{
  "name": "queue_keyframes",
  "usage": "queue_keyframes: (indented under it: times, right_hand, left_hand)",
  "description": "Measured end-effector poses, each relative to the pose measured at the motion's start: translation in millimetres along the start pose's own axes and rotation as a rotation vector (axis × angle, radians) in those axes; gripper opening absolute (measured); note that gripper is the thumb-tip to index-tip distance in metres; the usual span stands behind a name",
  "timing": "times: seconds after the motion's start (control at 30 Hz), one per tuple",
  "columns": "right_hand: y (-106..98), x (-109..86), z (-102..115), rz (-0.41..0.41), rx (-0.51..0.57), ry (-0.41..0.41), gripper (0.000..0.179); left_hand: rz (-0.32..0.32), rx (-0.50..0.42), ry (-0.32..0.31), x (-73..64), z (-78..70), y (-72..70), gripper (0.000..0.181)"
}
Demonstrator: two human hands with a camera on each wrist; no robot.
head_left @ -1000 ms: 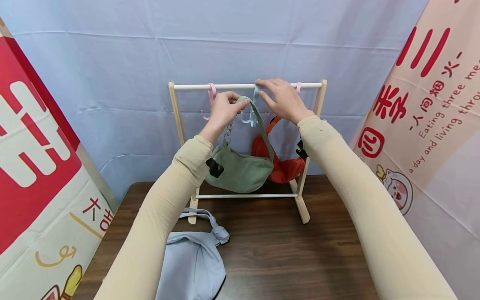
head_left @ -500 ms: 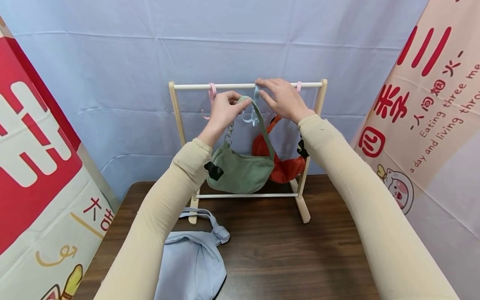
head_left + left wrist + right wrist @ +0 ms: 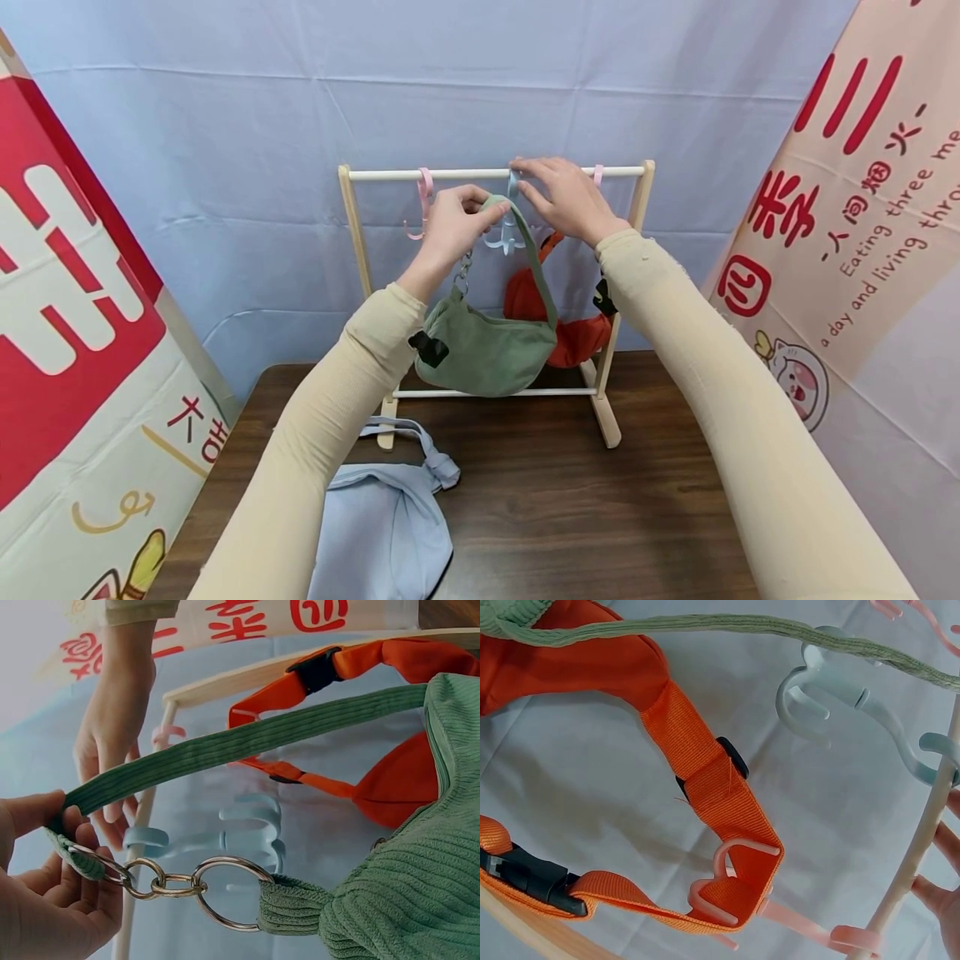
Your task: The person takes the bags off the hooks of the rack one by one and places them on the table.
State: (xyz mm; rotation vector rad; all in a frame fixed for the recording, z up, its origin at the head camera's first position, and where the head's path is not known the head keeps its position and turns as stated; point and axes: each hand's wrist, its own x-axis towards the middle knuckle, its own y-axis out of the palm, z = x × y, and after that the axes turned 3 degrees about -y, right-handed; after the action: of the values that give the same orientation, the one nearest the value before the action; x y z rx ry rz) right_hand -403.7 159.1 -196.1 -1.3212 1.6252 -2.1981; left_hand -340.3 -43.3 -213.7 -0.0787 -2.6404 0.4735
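Observation:
In the head view, my left hand (image 3: 452,223) pinches the strap (image 3: 247,739) of a green corduroy shoulder bag (image 3: 491,348) near the top, where a metal chain (image 3: 172,885) joins it. The bag hangs from that grip in front of the rack. Just behind the strap is a light blue multi-prong hook (image 3: 840,686), hung on the rack's white rod (image 3: 465,174). My right hand (image 3: 564,198) reaches to the rod beside this hook's top, fingers mostly straight; in the right wrist view its fingertips (image 3: 946,838) are at the rod.
An orange-red bag (image 3: 581,340) hangs by its strap from a pink hook (image 3: 735,896) on the right. Another pink hook (image 3: 424,200) is on the left of the wooden rack (image 3: 637,200). A light blue cloth bag (image 3: 390,525) lies on the brown table (image 3: 570,517).
My left hand has moved slightly right, carrying the green bag with it, so the strap is now closer to the blue hook. The right hand has stayed at the rod.

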Motion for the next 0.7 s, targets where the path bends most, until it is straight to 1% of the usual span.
queue_keyframes:
  times: [0.2,0.3,0.4,0.5,0.7]
  right_hand:
    - [-2.2,-2.1,-0.2,-0.011,0.015,0.016,0.043]
    - [-3.2,-4.7,1.0,-0.035,0.035,0.021,0.043]
    - [-3.7,-8.5,2.5,-0.081,0.056,0.018,0.042]
    - [-2.7,-13.9,4.1,-0.146,0.075,0.002,0.040]
    - [1.4,-26.4,11.1,-0.242,0.135,-0.028,0.036]
  left_hand:
    - [0.006,-0.036,0.001,-3.0,-0.5,1.9,0.022]
    - [0.002,-0.057,-0.006,-3.7,-0.2,1.7,0.023]
    - [-0.002,-0.070,-0.007,-4.4,0.6,1.3,0.023]
    - [-0.007,-0.077,0.000,-6.0,1.2,0.8,0.023]
    - [-0.021,-0.116,0.040,-9.5,2.6,-0.5,0.020]
